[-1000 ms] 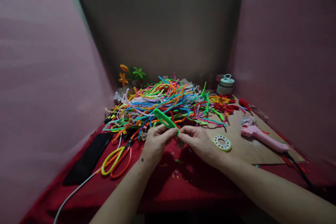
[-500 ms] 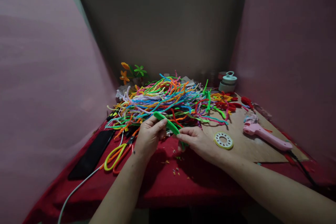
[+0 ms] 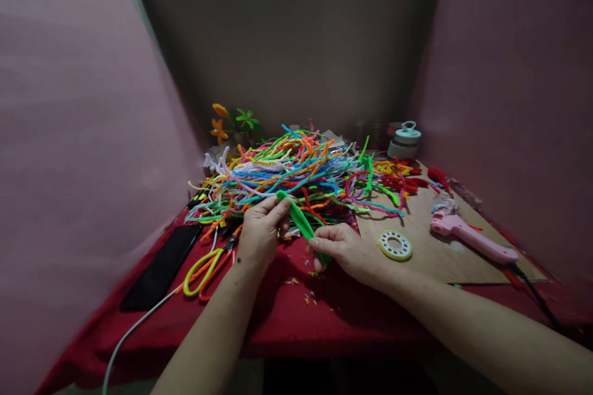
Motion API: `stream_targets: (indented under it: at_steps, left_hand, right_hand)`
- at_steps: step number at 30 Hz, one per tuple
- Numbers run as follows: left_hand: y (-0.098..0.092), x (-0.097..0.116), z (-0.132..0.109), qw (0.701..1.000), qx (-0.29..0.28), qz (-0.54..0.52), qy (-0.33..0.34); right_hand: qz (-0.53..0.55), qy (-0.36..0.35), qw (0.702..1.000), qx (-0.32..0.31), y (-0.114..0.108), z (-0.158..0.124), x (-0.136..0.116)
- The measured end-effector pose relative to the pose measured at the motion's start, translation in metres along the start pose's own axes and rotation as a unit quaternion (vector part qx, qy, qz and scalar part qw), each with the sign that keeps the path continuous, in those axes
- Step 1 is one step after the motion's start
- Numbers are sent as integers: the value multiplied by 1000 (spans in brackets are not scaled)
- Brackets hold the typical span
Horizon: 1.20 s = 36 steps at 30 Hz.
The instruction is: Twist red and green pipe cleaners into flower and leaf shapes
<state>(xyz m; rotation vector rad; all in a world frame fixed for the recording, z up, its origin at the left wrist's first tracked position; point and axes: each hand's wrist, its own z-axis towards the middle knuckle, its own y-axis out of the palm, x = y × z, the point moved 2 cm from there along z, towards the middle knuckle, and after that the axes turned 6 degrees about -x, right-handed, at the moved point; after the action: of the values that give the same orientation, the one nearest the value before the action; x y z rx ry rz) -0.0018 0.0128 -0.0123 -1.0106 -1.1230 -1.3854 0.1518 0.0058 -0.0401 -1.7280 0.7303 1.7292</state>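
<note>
A green fuzzy strip, which looks like pipe cleaners laid side by side (image 3: 301, 222), slants between my two hands above the table's front. My left hand (image 3: 263, 227) pinches its upper end between thumb and fingers. Lower down, my right hand (image 3: 340, 248) is closed around the other end, and a short green piece shows below those fingers. Just beyond the hands lies a large heap of coloured pipe cleaners (image 3: 287, 170). Left of my left hand rest scissors with yellow and orange handles (image 3: 204, 271).
On the left lie a black phone (image 3: 160, 268) and a white cable (image 3: 134, 333). To the right, a wooden board (image 3: 417, 265) bears a tape roll (image 3: 395, 245) and a pink glue gun (image 3: 472, 241). Behind stand a lidded jar (image 3: 404, 143) and fuzzy flowers (image 3: 220, 129). Scraps dot the red cloth (image 3: 296, 327).
The upper end of the green strip and my left hand have shifted slightly; the strip now tilts more steeply. Both hands keep hold. The whole view has moved a little.
</note>
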Motion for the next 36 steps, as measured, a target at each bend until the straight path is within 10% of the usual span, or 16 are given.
stream_targets:
  at_steps: [12,23,36]
  left_hand:
    - [0,1,9,998,32,38,-35]
    - [12,-2,-11,991,-58,-10,-123]
    - [26,-7,-30,980,-97,85,-150]
  right_hand:
    - [-47,23,998,41,2,-2,-5]
    - [285,-35,954,82,-15,7,7]
    - [322,-41,944,58,-17,6,2]
